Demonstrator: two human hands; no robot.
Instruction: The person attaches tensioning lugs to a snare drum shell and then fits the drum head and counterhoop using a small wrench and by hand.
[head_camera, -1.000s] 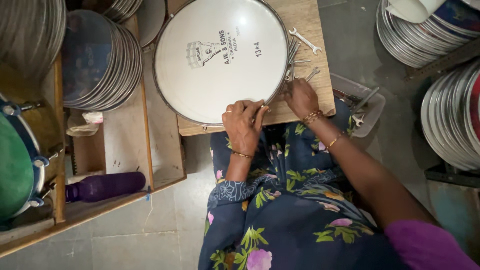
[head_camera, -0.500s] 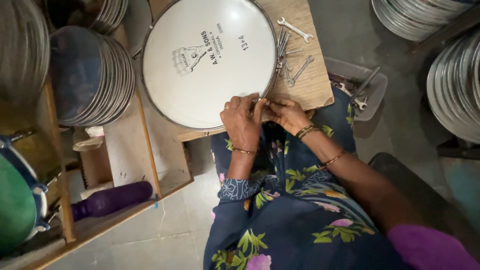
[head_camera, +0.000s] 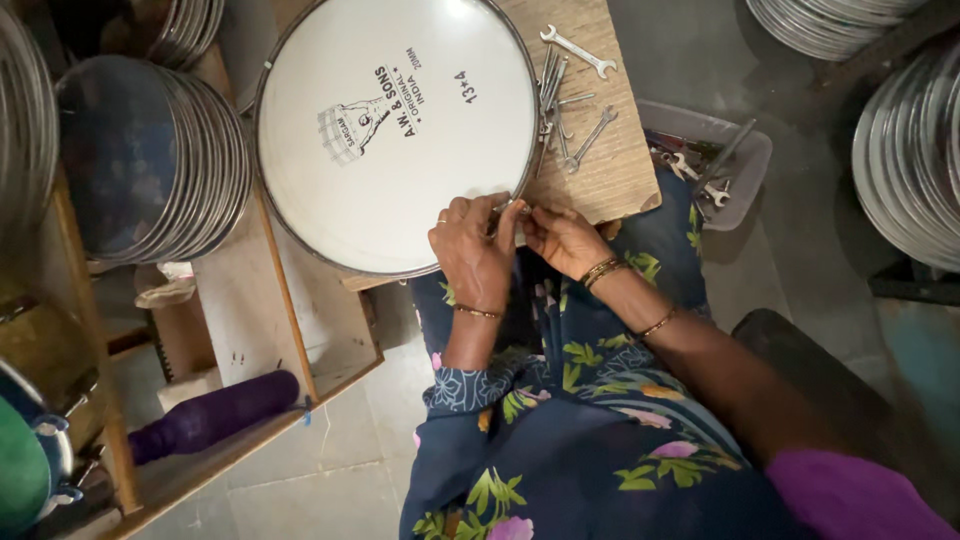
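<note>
A round white drum head (head_camera: 395, 130) with a thin metal hoop lies flat on a wooden board (head_camera: 615, 170). My left hand (head_camera: 472, 250) rests on its near edge, fingers curled over the rim. My right hand (head_camera: 562, 238) is beside it, fingertips pinching at the same spot on the hoop where a small metal part shows. Both hands touch there. Whether either hand holds a tool is hidden by the fingers.
Several spanners (head_camera: 570, 95) lie on the board right of the drum. A grey tray of tools (head_camera: 705, 160) sits further right. Stacks of metal hoops (head_camera: 150, 165) stand left, more stacks (head_camera: 905, 160) right. A purple bottle (head_camera: 210, 415) lies on a low wooden shelf.
My right hand moved left from the board edge to meet my left hand at the drum rim. The view shifted so the drum sits further left.
</note>
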